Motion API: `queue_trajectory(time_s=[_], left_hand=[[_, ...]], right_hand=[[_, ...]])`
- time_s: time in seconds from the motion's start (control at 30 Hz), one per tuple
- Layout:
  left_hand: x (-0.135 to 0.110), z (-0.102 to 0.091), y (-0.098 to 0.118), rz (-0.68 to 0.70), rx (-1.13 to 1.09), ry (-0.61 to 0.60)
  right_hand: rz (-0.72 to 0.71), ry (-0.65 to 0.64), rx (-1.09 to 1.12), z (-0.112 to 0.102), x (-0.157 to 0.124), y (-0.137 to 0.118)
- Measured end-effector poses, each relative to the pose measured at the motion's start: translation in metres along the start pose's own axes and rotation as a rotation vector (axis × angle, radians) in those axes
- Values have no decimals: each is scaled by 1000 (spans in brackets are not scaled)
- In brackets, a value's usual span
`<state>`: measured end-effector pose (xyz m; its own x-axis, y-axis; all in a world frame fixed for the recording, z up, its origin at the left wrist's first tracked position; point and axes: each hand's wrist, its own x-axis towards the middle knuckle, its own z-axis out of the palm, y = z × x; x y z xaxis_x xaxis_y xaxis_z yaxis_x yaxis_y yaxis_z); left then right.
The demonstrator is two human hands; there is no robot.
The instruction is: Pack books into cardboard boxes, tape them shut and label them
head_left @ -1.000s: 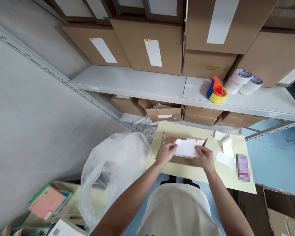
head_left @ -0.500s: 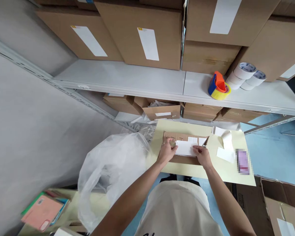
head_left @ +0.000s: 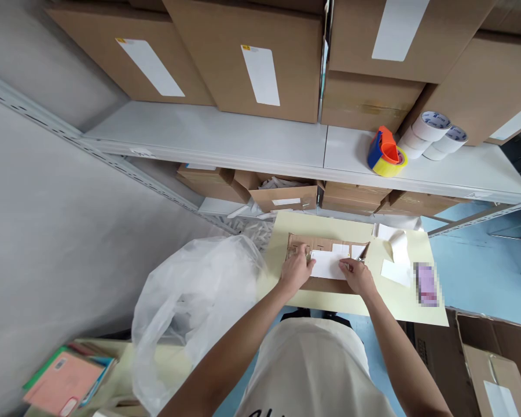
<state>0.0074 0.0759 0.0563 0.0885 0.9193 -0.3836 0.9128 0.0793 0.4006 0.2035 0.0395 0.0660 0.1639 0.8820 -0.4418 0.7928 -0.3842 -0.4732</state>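
White paper (head_left: 327, 266), right there between the two hands, a flat oblong spanning the gap! Its long axis runs left to right, straight from one hand to the other, and close to parallel with the long side of the brown cardboard (head_left: 330, 285) beneath. Left hand (head_left: 296, 271) is at the near end on its side, thumb at the paper's edge, a finger reaching out over the cardboard; whether it truly grips, I can't tell from where I stand. Right hand (head_left: 356, 276) is tighter, thumb and fingertips pinched on the opposite end. Neither hand is nearer, then; each has its own short end. Does the paper's underside touch the cardboard? Can't say.

Just beyond its far edge, a white slip (head_left: 340, 248) lies on the cardboard. All of it sits on the pale yellow table (head_left: 282, 226), with loose sheets (head_left: 395, 272) off to the right. Further out, a cloudy plastic bag (head_left: 208, 272) bulges at the left, and a tape dispenser (head_left: 380, 155) rests up on the grey shelf (head_left: 208, 127).
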Motion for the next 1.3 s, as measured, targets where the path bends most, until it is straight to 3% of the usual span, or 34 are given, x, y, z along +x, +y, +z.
queue_trajectory(time_s=[0.17,0.23,0.3,0.4,0.47,0.57,0.7,0.93,1.3], left_hand=[[-1,-8,0,46,174,-14],[-3,-12,-5,41,207,-10],[-8,-12,-11,84,228,39],[-17,-3,-19,391,259,142],[-21,9,-24,664,293,146],[-22,27,-33,835,353,101],[-18,37,-46,803,401,81],[-11,33,-67,721,406,108],[2,0,-111,360,155,79]], right_hand=[[8,-47,-197,-14,-5,-2],[-11,4,-252,-13,-8,5],[-120,131,-313,-5,-12,12],[-455,340,-419,21,-19,20],[-627,374,-500,44,-21,24],[-686,344,-597,69,-20,29],[-644,343,-643,73,-16,43],[-568,389,-670,57,-16,65],[-250,365,-526,24,-32,98]])
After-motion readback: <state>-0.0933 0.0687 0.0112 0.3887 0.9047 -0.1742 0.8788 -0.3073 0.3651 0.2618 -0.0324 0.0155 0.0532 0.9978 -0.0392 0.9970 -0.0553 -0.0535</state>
